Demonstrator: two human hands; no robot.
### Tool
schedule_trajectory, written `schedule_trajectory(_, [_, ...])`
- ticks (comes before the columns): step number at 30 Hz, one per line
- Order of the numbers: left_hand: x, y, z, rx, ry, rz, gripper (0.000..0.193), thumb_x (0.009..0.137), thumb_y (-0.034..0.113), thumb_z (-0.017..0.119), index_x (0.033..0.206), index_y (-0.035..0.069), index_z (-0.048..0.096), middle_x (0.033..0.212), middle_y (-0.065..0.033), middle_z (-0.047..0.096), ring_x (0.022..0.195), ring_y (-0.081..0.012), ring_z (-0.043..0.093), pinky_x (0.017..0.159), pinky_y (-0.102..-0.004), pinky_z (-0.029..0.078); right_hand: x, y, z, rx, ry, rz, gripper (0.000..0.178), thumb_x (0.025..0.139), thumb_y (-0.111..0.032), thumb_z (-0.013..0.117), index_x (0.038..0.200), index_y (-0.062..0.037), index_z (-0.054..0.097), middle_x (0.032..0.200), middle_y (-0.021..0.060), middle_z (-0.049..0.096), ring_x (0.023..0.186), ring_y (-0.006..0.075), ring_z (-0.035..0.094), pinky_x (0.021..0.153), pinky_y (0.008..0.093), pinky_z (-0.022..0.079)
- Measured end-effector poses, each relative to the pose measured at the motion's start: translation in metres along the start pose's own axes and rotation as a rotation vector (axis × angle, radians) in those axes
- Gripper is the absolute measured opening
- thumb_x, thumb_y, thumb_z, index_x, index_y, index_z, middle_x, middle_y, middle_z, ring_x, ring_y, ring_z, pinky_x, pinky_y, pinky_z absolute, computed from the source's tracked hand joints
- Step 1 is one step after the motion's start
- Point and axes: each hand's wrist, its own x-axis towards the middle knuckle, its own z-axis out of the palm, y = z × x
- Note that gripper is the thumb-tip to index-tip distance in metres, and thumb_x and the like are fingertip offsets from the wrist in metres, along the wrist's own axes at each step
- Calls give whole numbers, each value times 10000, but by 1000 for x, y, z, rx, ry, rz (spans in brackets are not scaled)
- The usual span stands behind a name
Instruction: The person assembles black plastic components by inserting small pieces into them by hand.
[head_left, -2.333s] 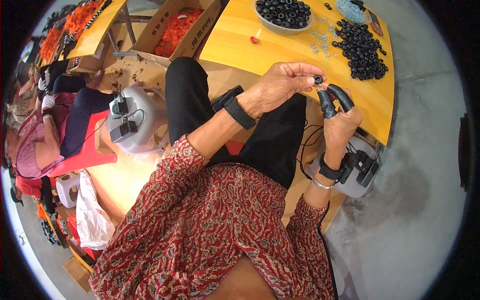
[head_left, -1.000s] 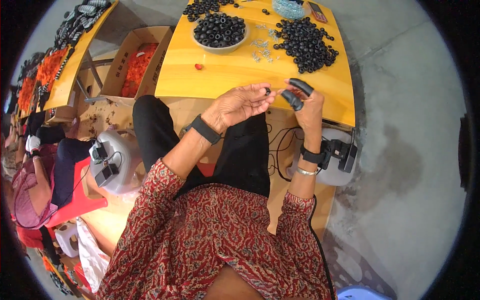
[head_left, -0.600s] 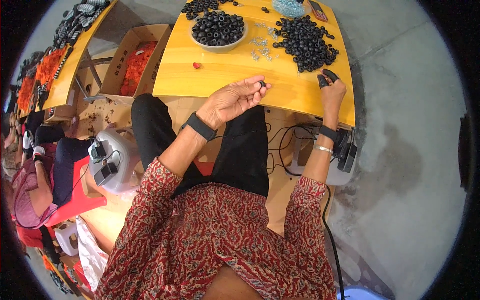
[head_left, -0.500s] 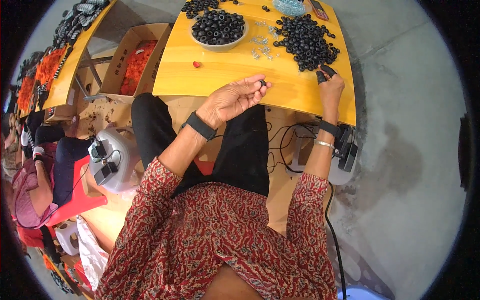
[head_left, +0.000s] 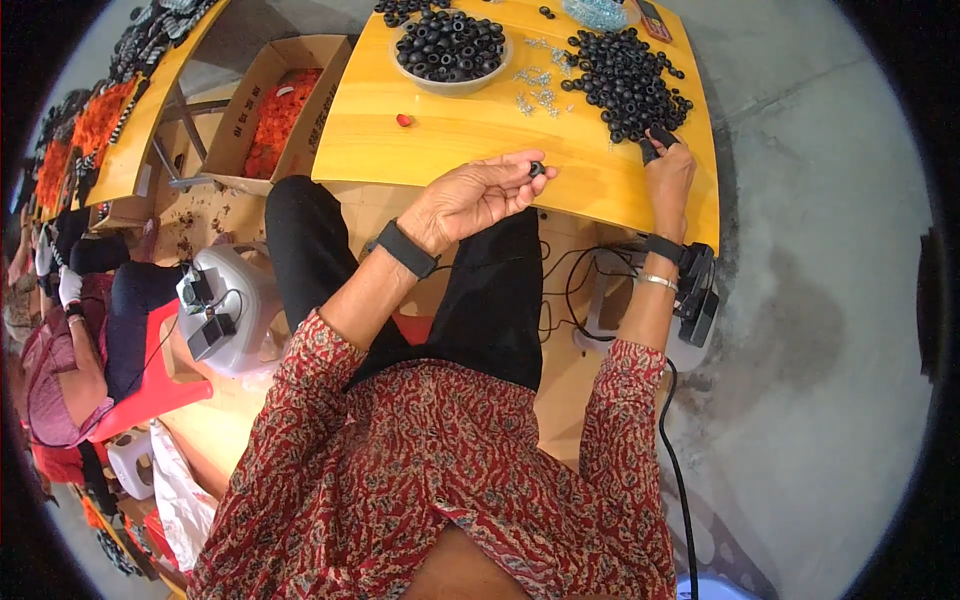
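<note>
Across the upper middle stretches a yellow table (head_left: 365,118), with the person seated at its near edge. Left of it, lower down, sits an open cardboard box (head_left: 232,125) with fluffy orange stuff (head_left: 283,125) inside. A pile of black beads (head_left: 628,82) spreads over the right part of the tabletop; left of it stands a pale bowl (head_left: 455,88) heaped with more of the same. The left hand (head_left: 472,200) is raised at the near table edge, palm partly up, with its thumb and fingers pinched on one bead. The right hand (head_left: 668,182) reaches to the near edge of the pile, thumb and finger wearing black covers (head_left: 661,136); whether they grip anything cannot be told. Small silvery bits (head_left: 540,88) lie scattered between bowl and pile. A little red piece (head_left: 403,120) rests below the bowl. Smallest is that single black bead (head_left: 537,169), at the left fingertips, well apart from the pile.
</note>
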Motion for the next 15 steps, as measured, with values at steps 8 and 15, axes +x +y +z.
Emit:
schedule_trajectory(8, [1, 1, -2, -13, -1, -5, 321, 933, 7, 467, 1249, -38, 433, 1200, -222, 519, 946, -195, 579, 783, -250, 527, -1, -8, -16, -48, -50, 9, 172, 733, -79, 688, 867, 28, 679, 876, 214, 632, 771, 371, 602, 703, 413, 483])
schedule_trajectory(15, [0, 1, 1, -13, 11, 26, 345, 933, 5, 465, 1271, -35, 404, 1220, -222, 506, 957, -201, 576, 792, -259, 525, -29, -35, -36, 13, -45, 80, 167, 759, -64, 695, 897, 27, 673, 840, 174, 671, 762, 269, 643, 685, 340, 496])
